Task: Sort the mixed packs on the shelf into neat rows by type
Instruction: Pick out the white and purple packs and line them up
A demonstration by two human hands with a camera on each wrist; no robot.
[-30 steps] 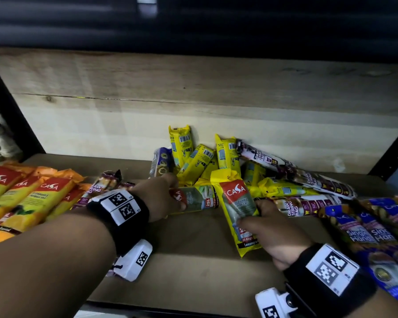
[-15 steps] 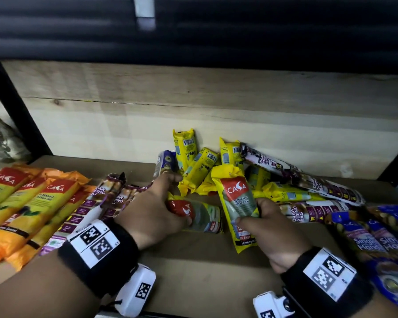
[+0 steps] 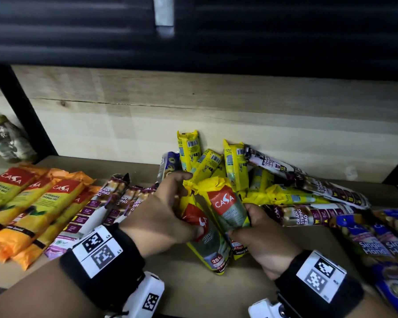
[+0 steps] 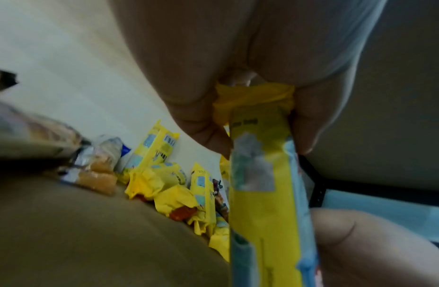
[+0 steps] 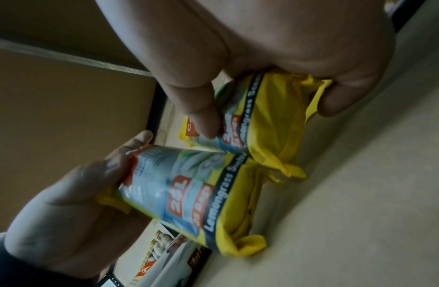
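Observation:
Two yellow Casa lemongrass packs meet side by side at the shelf's middle. My left hand (image 3: pixel 168 216) grips the left yellow pack (image 3: pixel 207 244), fingers and thumb curled round it; the left wrist view shows that pack (image 4: pixel 262 194) between thumb and fingers. My right hand (image 3: pixel 253 228) grips the right yellow pack (image 3: pixel 228 207) near its lower end, seen as a yellow pack (image 5: pixel 267 108) in the right wrist view, with the other pack (image 5: pixel 189 194) beside it. A mixed heap of yellow packs (image 3: pixel 218 164) lies against the back wall.
Orange Casa packs (image 3: pixel 32 210) lie in a row at left, purple draw-string packs (image 3: pixel 101 207) beside them. More draw-string packs (image 3: pixel 319 191) and blue single-hand packs (image 3: pixel 377 244) lie at right. Bare shelf board (image 3: pixel 193 292) runs along the front edge.
My left hand has swung its yellow pack from lying crosswise to lengthwise and brought it against the pack in my right hand. The camera has moved closer.

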